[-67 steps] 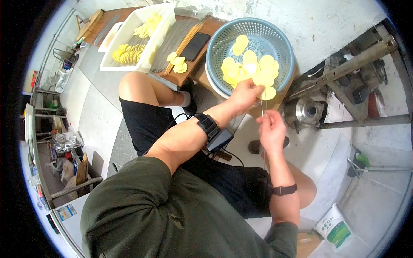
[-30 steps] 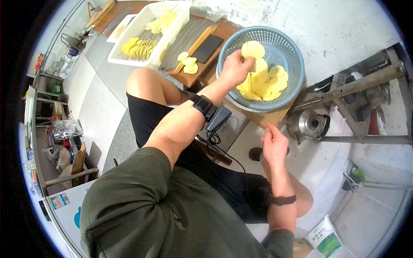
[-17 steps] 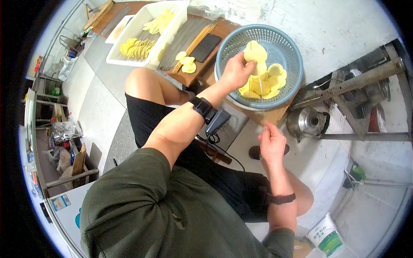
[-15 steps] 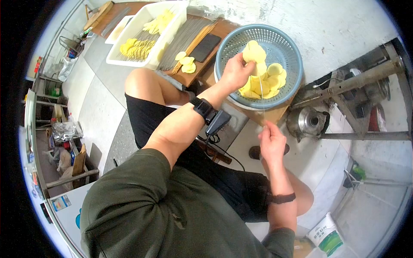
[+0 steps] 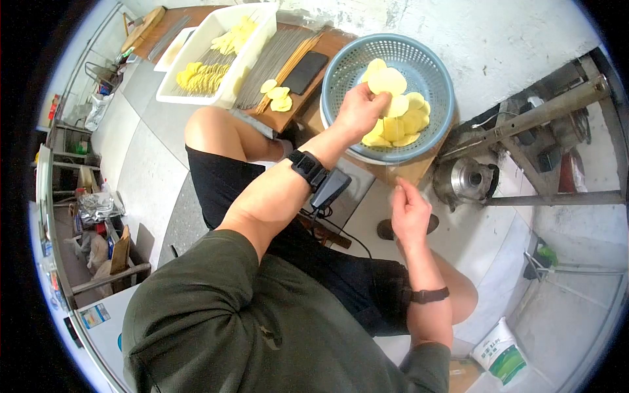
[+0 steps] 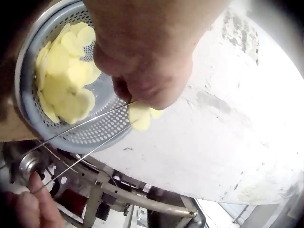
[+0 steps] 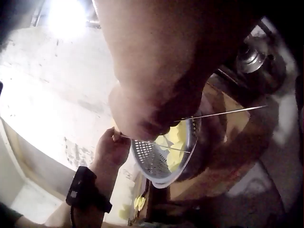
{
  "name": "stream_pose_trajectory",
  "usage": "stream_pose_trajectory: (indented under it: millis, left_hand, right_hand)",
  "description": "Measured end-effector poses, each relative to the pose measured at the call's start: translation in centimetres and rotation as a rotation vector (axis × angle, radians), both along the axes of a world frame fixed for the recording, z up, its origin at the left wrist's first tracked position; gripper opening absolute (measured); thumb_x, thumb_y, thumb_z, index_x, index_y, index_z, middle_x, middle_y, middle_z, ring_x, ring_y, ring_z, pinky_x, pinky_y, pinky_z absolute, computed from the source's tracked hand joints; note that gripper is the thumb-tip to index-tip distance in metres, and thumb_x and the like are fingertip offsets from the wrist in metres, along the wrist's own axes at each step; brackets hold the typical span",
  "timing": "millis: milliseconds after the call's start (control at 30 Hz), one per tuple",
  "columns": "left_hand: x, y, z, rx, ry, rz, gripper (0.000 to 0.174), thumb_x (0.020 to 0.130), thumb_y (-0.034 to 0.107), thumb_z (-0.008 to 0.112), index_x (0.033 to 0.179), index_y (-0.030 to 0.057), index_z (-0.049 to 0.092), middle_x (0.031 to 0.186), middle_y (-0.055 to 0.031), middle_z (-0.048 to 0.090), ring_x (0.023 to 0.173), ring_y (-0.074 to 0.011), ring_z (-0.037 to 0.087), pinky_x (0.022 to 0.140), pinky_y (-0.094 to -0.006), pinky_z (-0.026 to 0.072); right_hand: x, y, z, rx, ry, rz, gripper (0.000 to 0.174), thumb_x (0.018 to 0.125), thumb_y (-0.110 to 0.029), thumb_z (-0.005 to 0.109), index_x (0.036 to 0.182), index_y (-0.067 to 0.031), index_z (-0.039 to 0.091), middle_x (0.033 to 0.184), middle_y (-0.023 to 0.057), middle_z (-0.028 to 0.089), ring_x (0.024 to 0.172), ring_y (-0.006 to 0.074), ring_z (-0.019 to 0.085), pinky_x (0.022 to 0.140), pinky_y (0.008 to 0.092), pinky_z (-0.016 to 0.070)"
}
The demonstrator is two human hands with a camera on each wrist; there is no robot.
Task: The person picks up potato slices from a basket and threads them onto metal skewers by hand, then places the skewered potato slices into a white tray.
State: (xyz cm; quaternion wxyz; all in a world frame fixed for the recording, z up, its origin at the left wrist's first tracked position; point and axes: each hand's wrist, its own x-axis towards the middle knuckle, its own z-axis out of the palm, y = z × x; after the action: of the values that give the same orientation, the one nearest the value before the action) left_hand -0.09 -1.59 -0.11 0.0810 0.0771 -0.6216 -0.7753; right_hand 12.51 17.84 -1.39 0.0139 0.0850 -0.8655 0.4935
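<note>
Over the left part of the blue perforated basket [image 5: 447,78], my left hand [image 5: 359,112] pinches round, thin yellow slices [image 5: 388,81]. More yellow slices [image 5: 411,122] are heaped in the basket. In the left wrist view, two thin skewers [image 6: 85,124] run between the slices at my left hand [image 6: 147,80] and the fingers of my right hand [image 6: 40,209]. My right hand [image 5: 411,213] is lower, in front of the basket, with thumb and fingers pinching the skewers. How far they pass into the slices is hidden by the left hand.
A white tray [image 5: 230,95] of skewered slices stands at the back left. Beside it lie loose skewers [image 5: 272,62], a dark phone [image 5: 306,73] and a few slices [image 5: 280,98]. A metal kettle [image 5: 466,180] stands right of the basket, near a metal frame [image 5: 524,121].
Since the earliest frame, my left hand has moved up and left from the basket's front edge with slices in its fingers. My right hand has moved lower, and the hands are farther apart.
</note>
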Motion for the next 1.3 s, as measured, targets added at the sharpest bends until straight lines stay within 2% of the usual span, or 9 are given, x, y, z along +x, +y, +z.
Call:
stream_pose_trajectory:
  millis: [233,333,400,767,900,1067,1167,1233,1300]
  left_hand:
    - [0.1,0.2,0.1,0.038,0.042,-0.016,0.030,0.089,0.014,0.057,0.112,-0.0045,0.060,0.095,-0.0065,0.067,0.081,-0.0120,0.061,0.073,-0.0267,0.0494]
    - [0.5,0.1,0.3,0.037,0.010,-0.061,0.029,0.089,0.013,0.057,0.112,-0.0044,0.060,0.098,-0.0075,0.067,0.086,-0.0131,0.062,0.077,-0.0272,0.0498]
    - [0.6,0.3,0.2,-0.024,0.001,-0.096,0.028,0.092,0.009,0.054,0.117,-0.0044,0.056,0.107,-0.0085,0.066,0.093,-0.0145,0.064,0.083,-0.0281,0.0511]
    - [0.8,0.7,0.1,0.017,0.080,-0.101,0.028,0.093,0.009,0.055,0.119,-0.0009,0.056,0.109,-0.0065,0.065,0.095,-0.0135,0.062,0.083,-0.0274,0.0506]
    - [2.0,0.9,2.1,-0.003,0.045,-0.126,0.030,0.091,0.008,0.056,0.119,-0.0014,0.056,0.111,-0.0063,0.064,0.098,-0.0135,0.061,0.085,-0.0275,0.0500]
    - [2.2,1.6,-0.5,0.007,0.038,-0.120,0.032,0.090,0.008,0.056,0.120,-0.0035,0.055,0.110,-0.0085,0.064,0.097,-0.0155,0.062,0.087,-0.0288,0.0501]
    - [1.8,1.3,-0.2,0.192,-0.037,-0.116,0.034,0.090,0.012,0.056,0.120,-0.0048,0.054,0.110,-0.0104,0.065,0.098,-0.0166,0.063,0.086,-0.0290,0.0498]
    - [1.0,1.1,0.3,0.519,-0.080,-0.079,0.034,0.092,0.017,0.055,0.116,-0.0069,0.053,0.106,-0.0118,0.065,0.094,-0.0180,0.064,0.082,-0.0292,0.0514]
    - [0.7,1.4,0.7,0.484,-0.078,-0.047,0.033,0.092,0.018,0.054,0.115,-0.0069,0.054,0.104,-0.0117,0.064,0.092,-0.0181,0.064,0.080,-0.0291,0.0519]
  right_hand:
    - [0.1,0.2,0.2,0.006,0.053,-0.002,0.020,0.088,-0.009,0.060,0.103,0.0017,0.066,0.083,0.0229,0.067,0.078,0.0313,0.069,0.068,0.0356,0.0532]
    - [0.1,0.0,0.9,-0.024,0.048,-0.003,0.020,0.088,-0.009,0.060,0.103,0.0019,0.066,0.085,0.0227,0.067,0.080,0.0306,0.069,0.069,0.0346,0.0533]
    - [0.0,0.1,0.5,-0.022,0.036,-0.003,0.020,0.088,-0.009,0.060,0.103,0.0020,0.066,0.085,0.0226,0.067,0.080,0.0305,0.069,0.069,0.0343,0.0532]
    - [0.0,0.3,0.7,-0.052,-0.068,-0.026,0.021,0.089,-0.011,0.059,0.103,0.0031,0.066,0.088,0.0213,0.068,0.082,0.0250,0.070,0.071,0.0315,0.0522]
    - [0.1,0.3,0.0,-0.080,-0.075,-0.028,0.021,0.090,-0.011,0.059,0.103,0.0034,0.065,0.088,0.0206,0.069,0.081,0.0243,0.070,0.071,0.0313,0.0521]
    - [-0.1,0.3,0.2,-0.086,-0.067,-0.057,0.021,0.090,-0.011,0.059,0.104,0.0035,0.065,0.088,0.0205,0.069,0.080,0.0242,0.070,0.071,0.0313,0.0520]
    - [-0.1,0.4,0.0,-0.091,-0.044,-0.050,0.021,0.090,-0.011,0.059,0.104,0.0034,0.065,0.086,0.0210,0.068,0.079,0.0241,0.070,0.069,0.0313,0.0520]
    - [-0.1,0.4,-0.1,-0.048,-0.001,-0.045,0.020,0.089,-0.010,0.059,0.103,0.0028,0.066,0.086,0.0211,0.068,0.078,0.0275,0.070,0.068,0.0328,0.0526]
    - [-0.3,0.1,0.5,-0.010,0.092,-0.028,0.019,0.088,-0.009,0.059,0.102,0.0025,0.066,0.086,0.0210,0.068,0.078,0.0296,0.069,0.068,0.0339,0.0529]
